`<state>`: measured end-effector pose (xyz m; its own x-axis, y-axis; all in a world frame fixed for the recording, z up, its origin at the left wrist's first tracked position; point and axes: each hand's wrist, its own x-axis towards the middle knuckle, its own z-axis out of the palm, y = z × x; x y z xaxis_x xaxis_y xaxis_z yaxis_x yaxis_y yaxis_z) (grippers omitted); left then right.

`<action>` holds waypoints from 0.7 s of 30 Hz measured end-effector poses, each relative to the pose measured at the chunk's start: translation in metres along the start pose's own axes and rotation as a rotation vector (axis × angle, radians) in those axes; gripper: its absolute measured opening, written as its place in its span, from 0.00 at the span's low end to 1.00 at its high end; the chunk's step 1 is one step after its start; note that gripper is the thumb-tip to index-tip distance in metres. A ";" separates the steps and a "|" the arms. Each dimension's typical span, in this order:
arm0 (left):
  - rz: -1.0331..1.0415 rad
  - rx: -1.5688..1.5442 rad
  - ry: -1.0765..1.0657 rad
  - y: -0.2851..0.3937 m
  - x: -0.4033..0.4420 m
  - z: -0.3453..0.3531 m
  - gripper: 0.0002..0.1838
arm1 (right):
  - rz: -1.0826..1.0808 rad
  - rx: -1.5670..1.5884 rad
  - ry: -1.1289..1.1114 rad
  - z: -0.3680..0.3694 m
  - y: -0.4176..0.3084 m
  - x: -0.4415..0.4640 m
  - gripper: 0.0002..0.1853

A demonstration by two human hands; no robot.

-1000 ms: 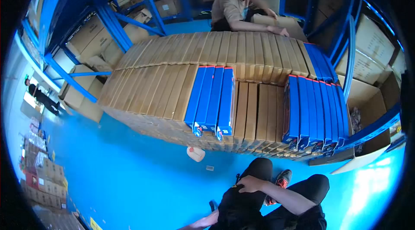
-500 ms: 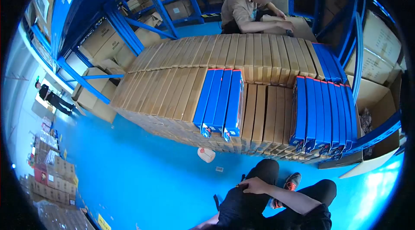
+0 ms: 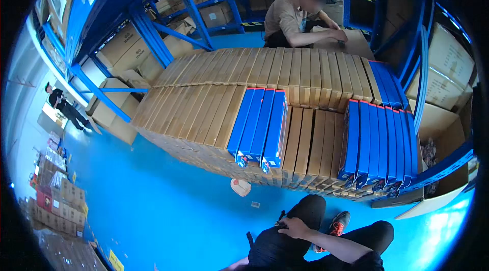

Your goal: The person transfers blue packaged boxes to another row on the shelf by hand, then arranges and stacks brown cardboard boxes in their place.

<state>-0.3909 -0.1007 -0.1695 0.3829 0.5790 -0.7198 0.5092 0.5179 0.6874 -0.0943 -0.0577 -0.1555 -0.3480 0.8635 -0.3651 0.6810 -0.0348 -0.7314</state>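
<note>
My right hand (image 3: 295,227) is low in the head view, over the black cloth on my left thigh. Its fingers are bent around a small dark thing at their tips, too small to make out. Dark straps (image 3: 250,239) stick out from the cloth beside it. Of my left arm only a bit of forearm (image 3: 237,265) shows at the bottom edge; the left hand is out of view. Before my knees stands a long stack of flat brown cartons (image 3: 204,113). Blue boxes (image 3: 260,126) stand upright among them, with another group of blue boxes (image 3: 379,138) to the right.
Behind the stack, a person (image 3: 288,19) handles a brown carton (image 3: 351,42). Another person (image 3: 63,105) stands far left. Blue rack posts (image 3: 150,34) rise around the stack. An open carton (image 3: 443,128) lies right. A whitish, reddish-marked item (image 3: 241,187) is on the blue floor (image 3: 168,210).
The view has shifted slightly, so the stack sits lower. My right hand has moved a little along the thigh, its fingers more bent. The far-left person's arms have come up.
</note>
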 end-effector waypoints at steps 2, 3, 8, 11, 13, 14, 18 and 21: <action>0.001 -0.008 0.010 0.001 -0.001 0.002 0.16 | -0.015 0.155 0.011 0.002 0.004 -0.002 0.29; 0.001 -0.012 0.014 0.002 0.000 0.002 0.16 | -0.022 0.233 0.020 0.002 0.007 -0.001 0.28; -0.001 -0.030 0.043 0.003 0.001 0.006 0.16 | 0.066 0.187 -0.041 -0.016 -0.015 -0.007 0.27; -0.009 -0.045 0.071 0.002 -0.002 0.006 0.16 | 0.059 0.166 -0.020 -0.010 -0.014 -0.006 0.27; -0.009 -0.059 0.090 0.003 -0.004 0.005 0.17 | 0.003 0.149 -0.017 -0.007 -0.009 -0.007 0.27; -0.015 -0.063 0.105 0.001 -0.006 0.004 0.17 | -0.027 0.145 -0.017 -0.004 -0.006 -0.006 0.27; -0.083 -0.120 0.201 -0.014 -0.031 -0.011 0.17 | -0.116 0.086 0.064 0.004 0.002 -0.006 0.26; -0.202 -0.309 0.304 -0.033 -0.077 -0.042 0.17 | -0.173 -0.002 0.109 0.007 0.005 -0.009 0.26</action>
<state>-0.4700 -0.1359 -0.1324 0.0339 0.5818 -0.8126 0.2795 0.7751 0.5666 -0.0925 -0.0692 -0.1605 -0.3876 0.9061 -0.1695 0.6189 0.1195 -0.7763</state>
